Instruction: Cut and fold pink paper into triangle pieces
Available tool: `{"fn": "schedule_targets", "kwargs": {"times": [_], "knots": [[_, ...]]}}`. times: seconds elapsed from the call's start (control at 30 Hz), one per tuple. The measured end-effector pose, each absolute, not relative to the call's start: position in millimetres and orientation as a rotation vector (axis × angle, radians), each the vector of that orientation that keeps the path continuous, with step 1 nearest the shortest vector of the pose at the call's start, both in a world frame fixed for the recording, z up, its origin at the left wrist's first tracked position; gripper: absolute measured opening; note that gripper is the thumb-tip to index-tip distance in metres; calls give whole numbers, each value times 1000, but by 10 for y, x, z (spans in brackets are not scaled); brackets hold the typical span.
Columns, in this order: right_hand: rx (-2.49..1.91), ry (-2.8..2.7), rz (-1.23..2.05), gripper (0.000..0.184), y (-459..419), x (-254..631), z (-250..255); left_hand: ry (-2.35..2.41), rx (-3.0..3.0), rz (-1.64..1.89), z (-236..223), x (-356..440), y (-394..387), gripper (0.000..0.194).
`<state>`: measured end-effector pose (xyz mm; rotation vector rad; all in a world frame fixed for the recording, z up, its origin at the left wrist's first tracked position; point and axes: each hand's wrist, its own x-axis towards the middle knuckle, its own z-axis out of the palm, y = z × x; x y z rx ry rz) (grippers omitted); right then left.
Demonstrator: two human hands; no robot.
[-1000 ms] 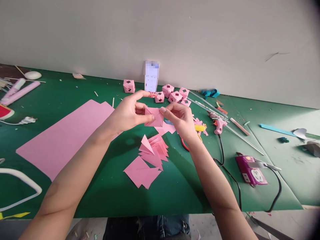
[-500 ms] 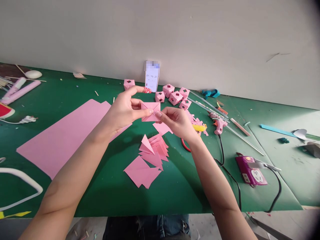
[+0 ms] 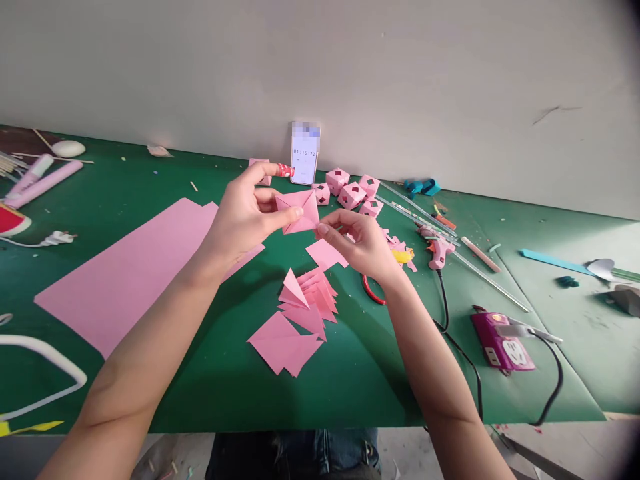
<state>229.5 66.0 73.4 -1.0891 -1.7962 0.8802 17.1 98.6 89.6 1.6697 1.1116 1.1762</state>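
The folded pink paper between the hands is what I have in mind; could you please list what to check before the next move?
1. Left hand has hold of the folded pink paper: ok, thumb across its face.
2. Right hand is at the paper: ok, thumb and finger at its lower right corner.
3. Folds meet neatly in the middle: cannot tell, the left thumb covers part of it.
4. Loose pink squares stacked evenly: not ok, they lie fanned out at angles.
5. Glue gun apart from both hands: ok, it lies beyond the right forearm.
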Motion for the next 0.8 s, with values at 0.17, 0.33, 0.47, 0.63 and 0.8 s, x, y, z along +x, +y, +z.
{"fn": "schedule_targets", "kwargs": {"times": [0.17, 0.33, 0.47, 0.63, 0.8], "knots": [[-1113, -1760, 870, 30, 668, 2315, 736, 1049, 1649, 1168, 888, 186, 984, 53], [-1072, -1544, 1045, 44, 680, 2252, 714, 1007, 1665, 1153, 836, 225, 990, 54], [-1061, -1414, 1059, 45, 721, 2240, 663, 954, 1711, 1251, 838, 230, 984, 63], [-1057, -1431, 1031, 48, 741, 2251, 642, 923, 1825, 1324, 854, 226, 964, 59], [-1043, -1496, 927, 48, 744, 2227, 631, 959, 1880, 1351, 816, 249, 976, 54]]}}
